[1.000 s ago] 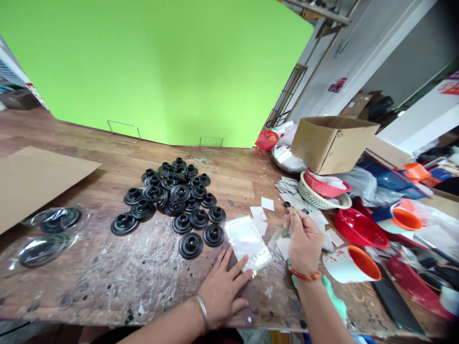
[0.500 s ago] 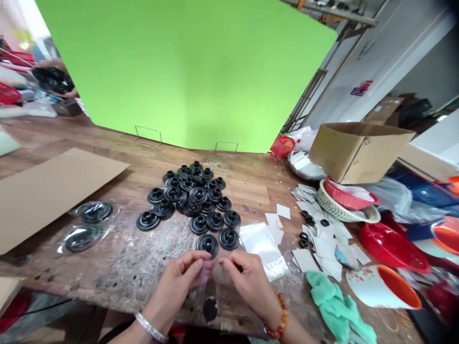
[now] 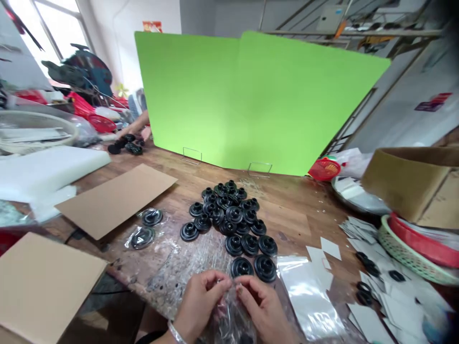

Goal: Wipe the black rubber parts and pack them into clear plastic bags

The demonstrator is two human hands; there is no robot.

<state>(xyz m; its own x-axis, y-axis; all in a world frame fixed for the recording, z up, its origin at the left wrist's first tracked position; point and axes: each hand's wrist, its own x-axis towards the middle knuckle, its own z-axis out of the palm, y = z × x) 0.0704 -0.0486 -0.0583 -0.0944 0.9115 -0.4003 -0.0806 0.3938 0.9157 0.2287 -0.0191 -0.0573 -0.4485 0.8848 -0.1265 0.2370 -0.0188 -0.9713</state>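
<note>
Left hand and right hand: thumb and forefinger of each pinched narrow on the upper edge of a clear bag, tips nearly meeting. The bag hangs between the palms at the near side of the bench; a dark patch shows low in it, too unclear to identify. Just beyond the fingertips, two black discs lie side by side, the rest heaped behind them. Right of the right hand, a stack of flat bags; past it, scattered white cards with black rings on top. Left of the heap, two wrapped discs near a cardboard sheet. Farther back, a green board stands upright; at its left edge, a co-worker's arm.
</note>
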